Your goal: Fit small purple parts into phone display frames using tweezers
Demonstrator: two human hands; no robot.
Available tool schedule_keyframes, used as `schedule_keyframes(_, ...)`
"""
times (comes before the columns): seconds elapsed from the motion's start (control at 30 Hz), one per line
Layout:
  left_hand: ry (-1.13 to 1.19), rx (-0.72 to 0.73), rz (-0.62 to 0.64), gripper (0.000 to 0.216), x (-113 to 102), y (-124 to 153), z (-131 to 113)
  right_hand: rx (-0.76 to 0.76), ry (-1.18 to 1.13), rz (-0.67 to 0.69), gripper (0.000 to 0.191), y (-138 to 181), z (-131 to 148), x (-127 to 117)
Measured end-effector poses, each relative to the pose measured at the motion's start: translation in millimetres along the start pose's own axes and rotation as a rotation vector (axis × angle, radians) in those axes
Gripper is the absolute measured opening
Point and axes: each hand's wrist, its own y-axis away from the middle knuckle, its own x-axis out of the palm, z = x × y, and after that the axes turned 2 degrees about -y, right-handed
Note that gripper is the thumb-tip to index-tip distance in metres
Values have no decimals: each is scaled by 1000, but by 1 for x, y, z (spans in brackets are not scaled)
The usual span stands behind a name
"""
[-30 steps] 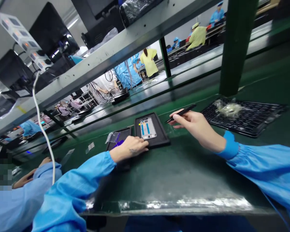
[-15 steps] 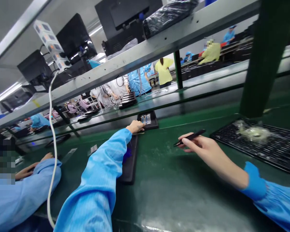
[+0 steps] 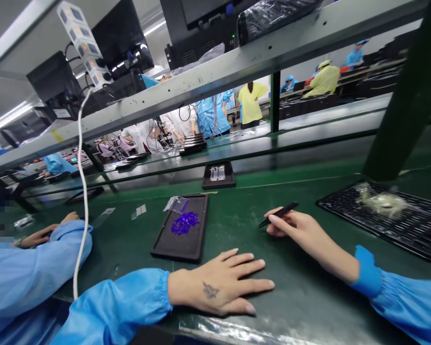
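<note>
My left hand (image 3: 221,282) lies flat near the front of the green bench (image 3: 230,215), fingers spread and nothing in them. Black tweezers (image 3: 282,213) are pinched in my right hand (image 3: 296,225), their tips pointing left just over the bench. Beyond my left hand is a black tray (image 3: 190,247) with a pile of small purple-blue pieces (image 3: 184,223) and a clear plastic bag (image 3: 174,203). Farther back, a smaller black tray (image 3: 208,182) holds a flat, silvery metal-looking part (image 3: 217,173).
A slotted black tray (image 3: 416,230) bearing crumpled clear plastic (image 3: 384,201) is at the right by a green post (image 3: 398,105). A white cable (image 3: 82,191) hangs at left, before a co-worker's blue sleeve (image 3: 39,268). A metal rail (image 3: 201,81) crosses above the bench.
My left hand has drawn back from the small far tray to the bench's near side and spread out flat, uncovering the purple-blue pieces. My right hand keeps the tweezers in nearly the same place.
</note>
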Motion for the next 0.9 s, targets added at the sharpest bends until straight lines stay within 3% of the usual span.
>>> schedule_keyframes(0.27, 116, -23, -6, 56, 9, -7, 3, 31, -7, 36, 64, 7, 2, 1)
schedule_keyframes(0.67, 224, -50, -89, 53, 24, -1, -4, 15, 33, -80, 61, -10, -15, -22)
schedule_keyframes(0.9, 232, -56, -113, 51, 29, 1, -7, 74, 76, -39, 34, -15, -28, -28)
